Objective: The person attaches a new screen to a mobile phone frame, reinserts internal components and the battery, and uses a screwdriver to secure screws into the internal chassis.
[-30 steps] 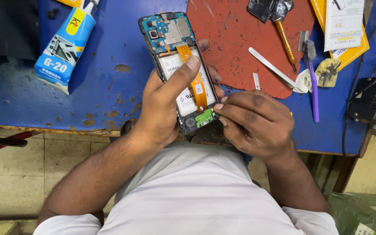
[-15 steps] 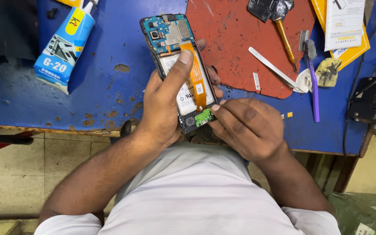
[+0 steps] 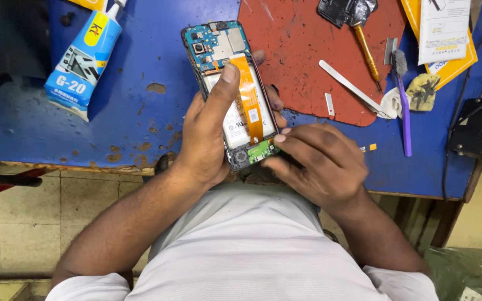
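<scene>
An opened smartphone [image 3: 218,50] with its back cover off shows a blue circuit board at the top, a white battery and an orange flex cable [image 3: 247,89]. My left hand [image 3: 207,134] grips the phone from the left, thumb stretched up along the battery. My right hand [image 3: 316,161] is at the phone's lower right corner, fingertips pinched on the small green board [image 3: 261,150] at the bottom end.
A blue worktable [image 3: 140,117] carries a red mat [image 3: 302,39], a blue-and-white glue tube [image 3: 82,61], a yellow-handled screwdriver [image 3: 366,53], a metal pry tool [image 3: 350,86], a purple brush [image 3: 404,100], yellow packets [image 3: 447,39] and a black box [image 3: 481,131] at right.
My right hand's fingertips have shifted slightly on the green board at the phone's bottom. The left hand and phone stay almost still.
</scene>
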